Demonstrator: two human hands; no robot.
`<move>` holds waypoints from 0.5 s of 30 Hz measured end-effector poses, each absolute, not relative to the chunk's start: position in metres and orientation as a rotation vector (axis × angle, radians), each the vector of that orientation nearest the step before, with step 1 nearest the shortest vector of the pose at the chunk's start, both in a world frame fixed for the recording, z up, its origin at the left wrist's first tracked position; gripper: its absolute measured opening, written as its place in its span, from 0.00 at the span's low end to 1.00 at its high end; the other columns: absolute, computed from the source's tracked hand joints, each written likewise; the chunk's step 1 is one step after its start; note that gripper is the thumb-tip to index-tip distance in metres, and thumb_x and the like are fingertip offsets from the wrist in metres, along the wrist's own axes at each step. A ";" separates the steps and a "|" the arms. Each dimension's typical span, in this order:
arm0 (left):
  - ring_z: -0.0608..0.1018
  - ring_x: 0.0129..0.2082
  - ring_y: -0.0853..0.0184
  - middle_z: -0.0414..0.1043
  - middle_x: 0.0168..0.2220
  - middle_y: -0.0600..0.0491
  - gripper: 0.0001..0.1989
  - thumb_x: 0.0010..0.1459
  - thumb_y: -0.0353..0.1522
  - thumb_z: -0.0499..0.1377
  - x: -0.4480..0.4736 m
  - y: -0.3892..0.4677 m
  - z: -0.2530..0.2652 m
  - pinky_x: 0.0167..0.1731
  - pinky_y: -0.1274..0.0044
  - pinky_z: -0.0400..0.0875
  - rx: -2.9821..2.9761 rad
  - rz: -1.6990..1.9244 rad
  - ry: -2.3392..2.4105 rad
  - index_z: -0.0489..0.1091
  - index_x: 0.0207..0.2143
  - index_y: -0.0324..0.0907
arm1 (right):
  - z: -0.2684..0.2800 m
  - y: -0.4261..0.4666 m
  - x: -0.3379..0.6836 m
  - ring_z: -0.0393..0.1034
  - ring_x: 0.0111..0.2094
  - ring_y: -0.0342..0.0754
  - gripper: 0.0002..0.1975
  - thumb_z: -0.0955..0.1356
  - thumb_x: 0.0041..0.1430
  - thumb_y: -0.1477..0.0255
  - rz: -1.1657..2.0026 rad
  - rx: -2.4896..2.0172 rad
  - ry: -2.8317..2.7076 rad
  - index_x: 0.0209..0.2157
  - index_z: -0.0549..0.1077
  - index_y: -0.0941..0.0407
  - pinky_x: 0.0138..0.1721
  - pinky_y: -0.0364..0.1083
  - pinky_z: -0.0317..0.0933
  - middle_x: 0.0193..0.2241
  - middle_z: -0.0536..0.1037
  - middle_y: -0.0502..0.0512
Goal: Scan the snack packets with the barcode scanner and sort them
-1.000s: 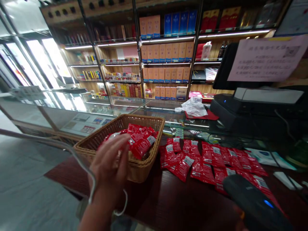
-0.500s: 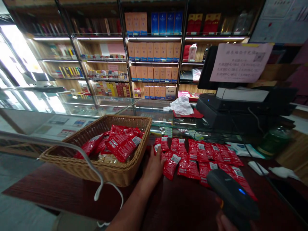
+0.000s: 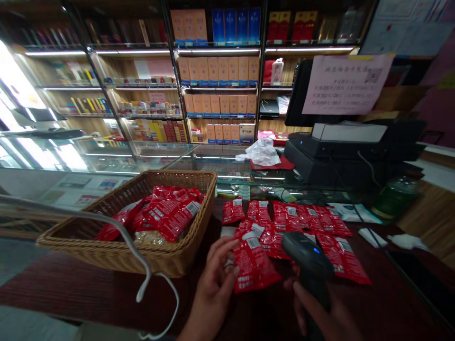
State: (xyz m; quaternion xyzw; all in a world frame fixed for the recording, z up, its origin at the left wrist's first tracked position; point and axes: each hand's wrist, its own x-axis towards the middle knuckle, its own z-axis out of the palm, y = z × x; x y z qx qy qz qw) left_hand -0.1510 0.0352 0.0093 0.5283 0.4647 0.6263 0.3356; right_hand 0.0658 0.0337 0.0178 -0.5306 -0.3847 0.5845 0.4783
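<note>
My left hand (image 3: 215,279) pinches the left edge of a red snack packet (image 3: 254,265) and holds it up a little above the dark wooden counter. My right hand (image 3: 320,315) grips a black barcode scanner (image 3: 308,258) with a blue light, its head just right of that packet. Behind them several more red packets (image 3: 302,222) lie spread across the counter. To the left stands a wicker basket (image 3: 117,248) with a pile of the same red packets (image 3: 167,213) inside.
A white cable (image 3: 142,270) hangs across the basket's front. A black cash register and screen (image 3: 341,147) with a pink notice stand at back right. A glass display counter (image 3: 142,158) runs behind, with shelves of boxed goods (image 3: 220,71) beyond. A green jar (image 3: 394,199) sits at right.
My left hand left the basket, reached the packets on the counter and picked one up. My right hand brought the scanner left and closer to that packet.
</note>
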 end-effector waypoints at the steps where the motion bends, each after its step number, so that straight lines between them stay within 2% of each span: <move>1: 0.70 0.58 0.56 0.62 0.60 0.47 0.16 0.60 0.33 0.61 -0.149 0.024 0.014 0.52 0.72 0.71 1.373 1.586 1.147 0.74 0.51 0.51 | 0.021 0.036 0.067 0.67 0.19 0.45 0.35 0.76 0.41 0.45 1.456 -1.287 -0.946 0.41 0.76 0.59 0.21 0.43 0.61 0.17 0.74 0.48; 2: 0.70 0.58 0.57 0.61 0.61 0.48 0.17 0.61 0.33 0.60 -0.148 0.014 0.019 0.52 0.72 0.71 1.378 1.520 1.097 0.73 0.53 0.53 | 0.024 0.038 0.068 0.73 0.24 0.49 0.34 0.77 0.40 0.46 1.476 -1.282 -0.935 0.40 0.77 0.58 0.26 0.45 0.65 0.22 0.79 0.52; 4: 0.73 0.54 0.59 0.59 0.63 0.50 0.20 0.63 0.32 0.59 -0.148 0.000 0.028 0.52 0.72 0.71 1.412 1.368 1.025 0.70 0.56 0.59 | 0.028 0.039 0.066 0.77 0.36 0.57 0.30 0.79 0.38 0.50 1.515 -1.254 -0.873 0.39 0.78 0.55 0.34 0.48 0.69 0.32 0.83 0.56; 8: 0.75 0.47 0.63 0.64 0.60 0.50 0.29 0.64 0.31 0.58 -0.149 -0.006 0.032 0.52 0.69 0.70 1.410 1.164 0.878 0.59 0.63 0.65 | 0.029 0.032 0.055 0.78 0.37 0.60 0.22 0.77 0.44 0.53 1.555 -1.141 -0.772 0.37 0.78 0.52 0.36 0.51 0.70 0.36 0.83 0.56; 11: 0.76 0.43 0.66 0.64 0.61 0.51 0.38 0.61 0.33 0.62 -0.143 0.003 0.024 0.47 0.70 0.73 1.216 1.234 0.770 0.48 0.66 0.69 | 0.017 0.024 0.055 0.73 0.47 0.62 0.14 0.75 0.47 0.56 1.298 -1.215 -0.901 0.31 0.79 0.52 0.41 0.50 0.69 0.41 0.82 0.56; 13: 0.76 0.46 0.64 0.59 0.65 0.51 0.44 0.54 0.35 0.69 -0.136 0.009 0.019 0.46 0.71 0.73 1.073 1.311 0.703 0.50 0.66 0.69 | 0.003 0.020 0.061 0.67 0.54 0.65 0.13 0.73 0.47 0.59 1.008 -1.288 -1.103 0.33 0.82 0.51 0.44 0.52 0.67 0.45 0.80 0.57; 15: 0.76 0.49 0.61 0.64 0.63 0.50 0.42 0.48 0.36 0.72 -0.129 0.013 0.016 0.48 0.70 0.72 0.986 1.254 0.672 0.60 0.63 0.61 | -0.013 0.017 0.068 0.64 0.55 0.69 0.17 0.71 0.44 0.63 0.794 -1.338 -1.251 0.38 0.84 0.50 0.50 0.57 0.61 0.50 0.77 0.58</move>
